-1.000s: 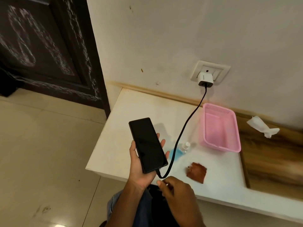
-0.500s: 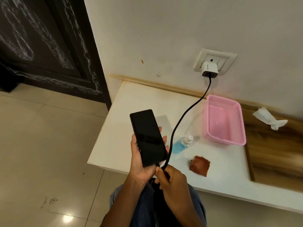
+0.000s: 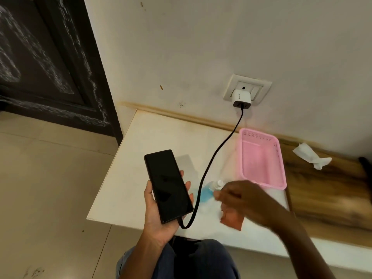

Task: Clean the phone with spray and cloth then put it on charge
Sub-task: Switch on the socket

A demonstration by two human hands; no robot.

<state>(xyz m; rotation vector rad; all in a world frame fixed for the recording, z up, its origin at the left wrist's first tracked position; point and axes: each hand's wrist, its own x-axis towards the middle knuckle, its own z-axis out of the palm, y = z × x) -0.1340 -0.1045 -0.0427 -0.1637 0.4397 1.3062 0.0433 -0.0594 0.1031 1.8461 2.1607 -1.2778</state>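
My left hand holds the black phone screen-up over the front edge of the white counter. A black cable runs from the phone's bottom end to the white charger in the wall socket. My right hand is blurred, hovering over the counter to the right of the phone, with its fingers loosely curled and nothing in them. It partly hides the small spray bottle of blue liquid and the brown cloth, both lying on the counter.
A pink plastic basket stands near the wall, right of the cable. A crumpled white tissue lies on the wooden surface further right. A dark door and tiled floor are to the left.
My right hand let go of the cable at the phone's bottom end and moved up and right, over the bottle and cloth. The cable now stays in the phone. The left hand keeps holding the phone.
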